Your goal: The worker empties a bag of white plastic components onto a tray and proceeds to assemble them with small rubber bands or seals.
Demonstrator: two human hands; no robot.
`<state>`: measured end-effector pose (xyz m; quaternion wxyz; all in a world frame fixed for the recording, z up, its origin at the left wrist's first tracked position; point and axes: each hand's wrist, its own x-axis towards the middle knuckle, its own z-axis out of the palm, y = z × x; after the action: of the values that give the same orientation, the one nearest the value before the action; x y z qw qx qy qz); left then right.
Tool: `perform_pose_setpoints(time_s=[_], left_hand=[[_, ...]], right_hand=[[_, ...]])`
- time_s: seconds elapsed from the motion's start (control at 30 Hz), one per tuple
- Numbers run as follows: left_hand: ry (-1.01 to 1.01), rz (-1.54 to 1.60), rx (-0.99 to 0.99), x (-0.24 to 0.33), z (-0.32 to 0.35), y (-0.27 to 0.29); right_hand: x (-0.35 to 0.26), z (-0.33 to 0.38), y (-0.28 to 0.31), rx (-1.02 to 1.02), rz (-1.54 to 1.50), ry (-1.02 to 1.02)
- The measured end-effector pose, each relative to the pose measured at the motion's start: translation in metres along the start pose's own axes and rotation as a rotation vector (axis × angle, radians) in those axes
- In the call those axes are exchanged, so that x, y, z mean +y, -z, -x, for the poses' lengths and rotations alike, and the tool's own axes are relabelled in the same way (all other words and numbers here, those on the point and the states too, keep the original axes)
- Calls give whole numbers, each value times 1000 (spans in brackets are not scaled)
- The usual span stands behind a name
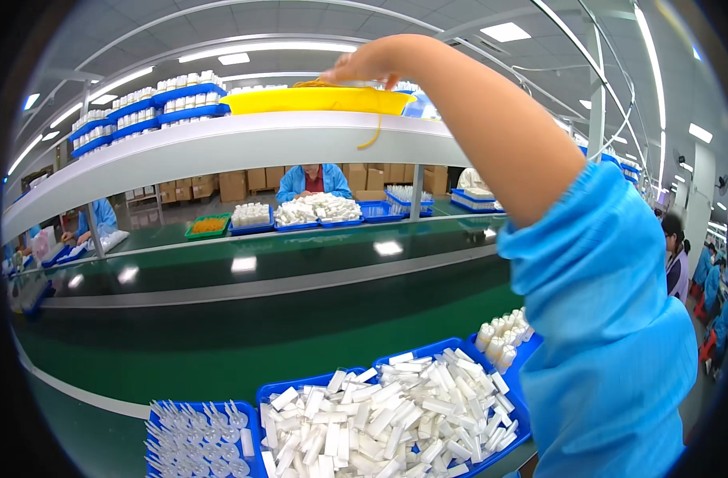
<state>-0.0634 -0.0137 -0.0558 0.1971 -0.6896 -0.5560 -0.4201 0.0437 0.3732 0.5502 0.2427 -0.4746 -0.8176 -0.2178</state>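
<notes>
The largest thing is the long green table (244, 334), which crosses the whole view. Above it runs a white shelf (300, 135), curved by the lens. At the far side of the table sits a co-worker in a blue jacket (287, 185), behind trays with piles of white parts. From the lower right rises the person's own right arm, in a loose blue sleeve (603, 319), with the forearm (491, 135) bare.

Nearest on the table stand two blue trays (437, 347) side by side, heaped with flat white pieces (396, 406) lying in all directions. To their left, another blue tray (253, 434) carries clear round parts (197, 442) with thin tips upward. The yellow tray (316, 101) is up on the shelf, to the right of the stacked blue trays (190, 93).

The right hand (372, 60) is over this yellow tray, its fingers bent downward to the yellow strands (310, 83); they seem to touch them, but I cannot tell if they hold any. The left hand is outside the view, so its state I cannot tell. One thin yellow strand (377, 131) hangs over the tray's front.
</notes>
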Motion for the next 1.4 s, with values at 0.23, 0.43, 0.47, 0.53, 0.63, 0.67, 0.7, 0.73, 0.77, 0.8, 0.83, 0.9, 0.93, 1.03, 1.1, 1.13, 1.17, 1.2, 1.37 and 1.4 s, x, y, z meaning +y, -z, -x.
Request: perform_pose_setpoints(time_s=[0.23,0.43,0.47,0.53,0.63,0.67,0.7,0.73,0.77,0.8,0.83,0.9,0.93,1.03,1.1,1.13,1.17,1.2,1.37,1.4], left_hand=[[-47,-61,-41,7,-23,17],[-31,-54,-50,9,-27,19],[-28,-45,-48,9,-28,19],[-18,-41,-47,9,-29,18],[1,-45,-45,10,-28,20],[7,-47,-44,11,-28,20],[8,-44,-43,11,-29,21],[10,-43,-43,11,-29,21],[13,-45,-43,12,-29,22],[0,-24,-41,11,-32,19],[-3,-11,-39,11,-33,17],[0,-2,-37,11,-34,17],[7,-7,-37,12,-34,18],[18,-4,-31,13,-35,20],[28,-1,-29,14,-36,21],[35,-5,-29,15,-36,23],[45,-11,-29,16,-36,24],[43,1,-23,15,-38,24],[44,60,7,14,-42,20],[59,65,21,15,-44,21]], right_hand=[[-6,-33,-17,-200,89,-117],[2,-71,-21,4,103,-26],[4,-75,-23,32,109,-16],[-1,-69,-20,-10,94,6],[-11,-52,-22,-107,67,68],[-17,-45,-23,-130,57,92],[-16,-42,-23,-140,56,103],[-17,-40,-22,-117,56,107],[-18,-37,-22,-73,53,108],[-4,-49,-20,60,89,71],[7,-60,-20,191,117,38],[17,-69,-20,281,120,-23],[16,-69,-18,239,93,-54],[25,-64,-11,259,53,-98],[33,-62,-7,279,-35,-152],[35,-61,-7,268,-118,-200],[36,-61,-7,255,-203,-247],[49,-67,-5,273,-283,-254],[117,-87,18,331,-510,-131],[126,-83,20,334,-538,-84]])
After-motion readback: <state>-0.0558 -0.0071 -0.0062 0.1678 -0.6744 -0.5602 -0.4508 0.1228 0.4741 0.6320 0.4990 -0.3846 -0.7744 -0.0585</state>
